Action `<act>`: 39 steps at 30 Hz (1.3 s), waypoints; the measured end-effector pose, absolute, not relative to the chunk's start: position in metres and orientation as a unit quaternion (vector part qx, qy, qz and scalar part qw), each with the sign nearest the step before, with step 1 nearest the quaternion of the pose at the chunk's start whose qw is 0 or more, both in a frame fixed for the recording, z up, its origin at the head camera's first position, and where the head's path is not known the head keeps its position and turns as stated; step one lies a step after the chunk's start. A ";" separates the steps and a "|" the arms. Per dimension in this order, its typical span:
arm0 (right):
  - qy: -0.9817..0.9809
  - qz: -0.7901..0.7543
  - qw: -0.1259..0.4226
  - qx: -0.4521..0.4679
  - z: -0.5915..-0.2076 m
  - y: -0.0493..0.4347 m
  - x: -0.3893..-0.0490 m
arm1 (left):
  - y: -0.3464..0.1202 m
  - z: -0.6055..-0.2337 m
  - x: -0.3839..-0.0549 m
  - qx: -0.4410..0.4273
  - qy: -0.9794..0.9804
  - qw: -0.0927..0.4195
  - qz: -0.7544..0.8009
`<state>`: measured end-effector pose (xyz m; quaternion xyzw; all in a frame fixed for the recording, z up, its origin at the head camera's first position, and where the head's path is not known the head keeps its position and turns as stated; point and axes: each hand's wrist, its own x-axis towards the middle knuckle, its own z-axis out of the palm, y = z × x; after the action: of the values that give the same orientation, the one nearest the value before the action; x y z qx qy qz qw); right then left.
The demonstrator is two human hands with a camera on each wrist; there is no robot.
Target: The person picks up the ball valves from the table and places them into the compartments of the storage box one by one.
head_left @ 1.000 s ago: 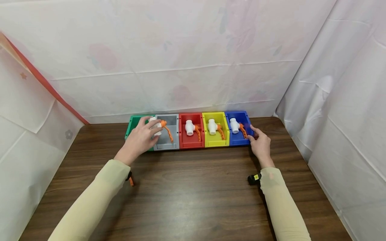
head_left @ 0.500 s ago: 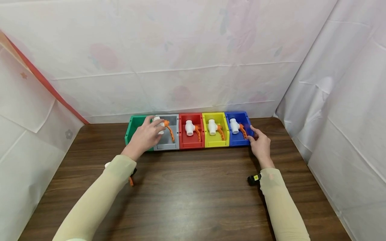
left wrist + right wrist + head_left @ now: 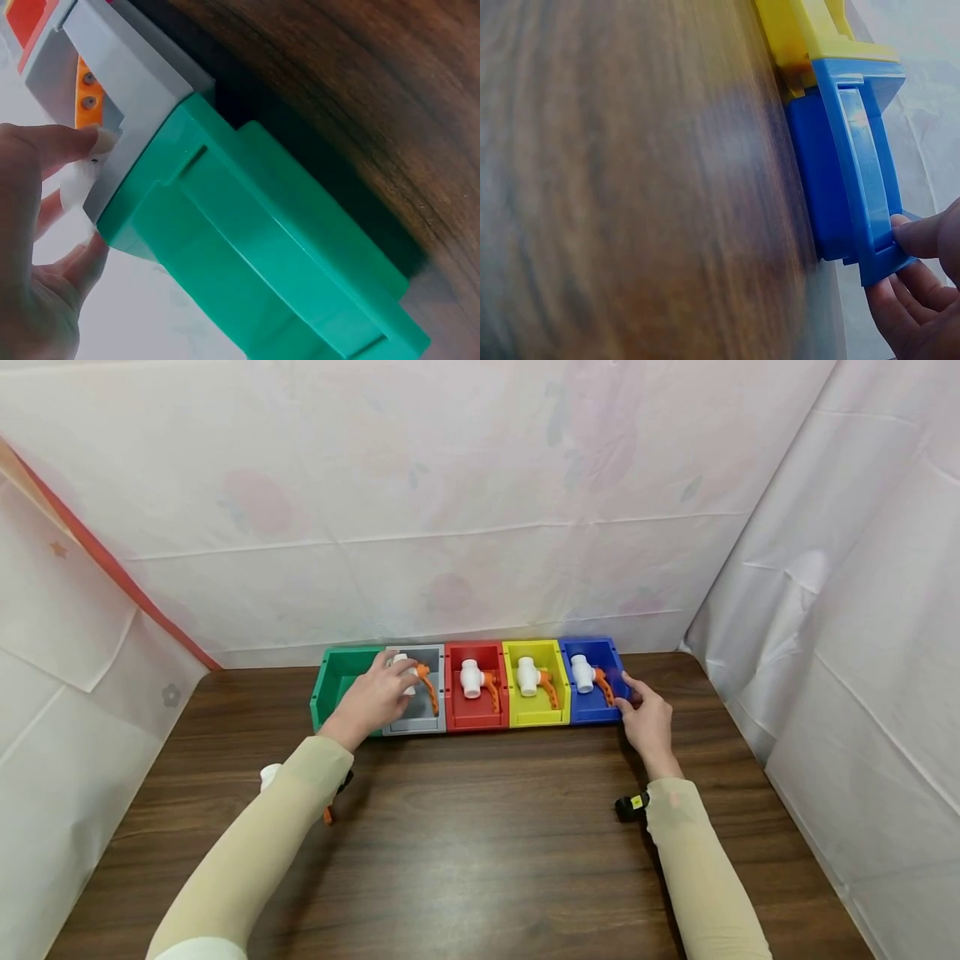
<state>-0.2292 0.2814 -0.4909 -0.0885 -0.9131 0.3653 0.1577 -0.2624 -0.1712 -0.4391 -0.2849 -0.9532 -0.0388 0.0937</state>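
Observation:
My left hand point(image 3: 373, 695) holds a white ball valve with an orange lever point(image 3: 431, 688) over the grey bin point(image 3: 416, 727). In the left wrist view, thumb and fingers are around its white body, and the orange lever point(image 3: 88, 96) hangs inside the bin's walls. My right hand point(image 3: 647, 723) grips the right front corner of the blue bin point(image 3: 866, 161), thumb inside the wall and fingers outside. Similar valves lie in the red bin point(image 3: 477, 721), the yellow bin point(image 3: 540, 718) and the blue one.
At the left end of the bin row stands a green bin point(image 3: 339, 672). Another white valve point(image 3: 268, 775) lies on the brown table point(image 3: 480, 843), partly hidden under my left forearm. A white curtain point(image 3: 480, 510) hangs right behind the bins.
My left hand has moved right with the valve, from the border of the green and grey bins to over the grey bin. The right hand has stayed put.

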 end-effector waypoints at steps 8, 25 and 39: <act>-0.913 0.364 0.159 -0.088 -0.491 0.281 -0.229 | -0.169 -0.442 -0.273 -0.308 -0.950 0.051 -0.028; -0.911 0.370 0.164 -0.085 -0.487 0.279 -0.227 | -0.165 -0.445 -0.285 -0.329 -0.944 -0.037 0.000; -0.910 0.372 0.162 -0.083 -0.488 0.278 -0.227 | -0.162 -0.452 -0.285 -0.323 -0.944 -0.019 0.063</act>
<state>-0.2274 0.2778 -0.4877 -0.0835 -0.9100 0.3724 0.1621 -0.2845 -0.1620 -0.4521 -0.3231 -0.9440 0.0634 -0.0192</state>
